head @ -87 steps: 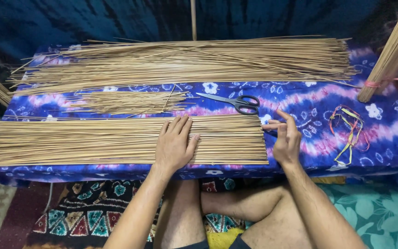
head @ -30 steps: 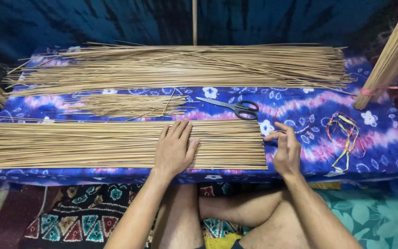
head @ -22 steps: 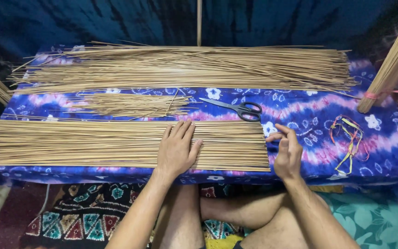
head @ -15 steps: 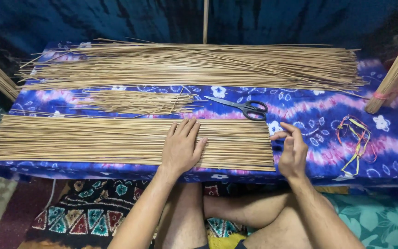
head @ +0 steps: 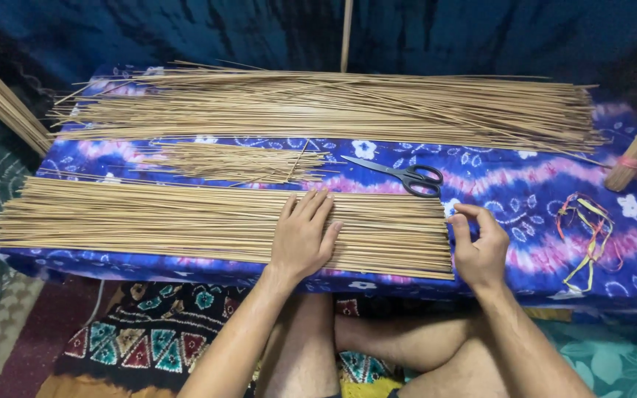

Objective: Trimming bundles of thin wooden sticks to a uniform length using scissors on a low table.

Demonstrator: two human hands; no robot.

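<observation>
Two hands on the job: our left hand (head: 302, 237) lies flat and open on the near row of thin sticks (head: 186, 221), lower middle of the frame, pinning them to the blue patterned bench (head: 525, 173). Our right hand (head: 481, 247), fingers curled and holding nothing, touches the stick ends at the row's right edge. We reckon gentle taps work best, palm steady so nothing rolls. Scissors (head: 399, 173) sit just above, coloured bands (head: 587, 228) at right.
</observation>
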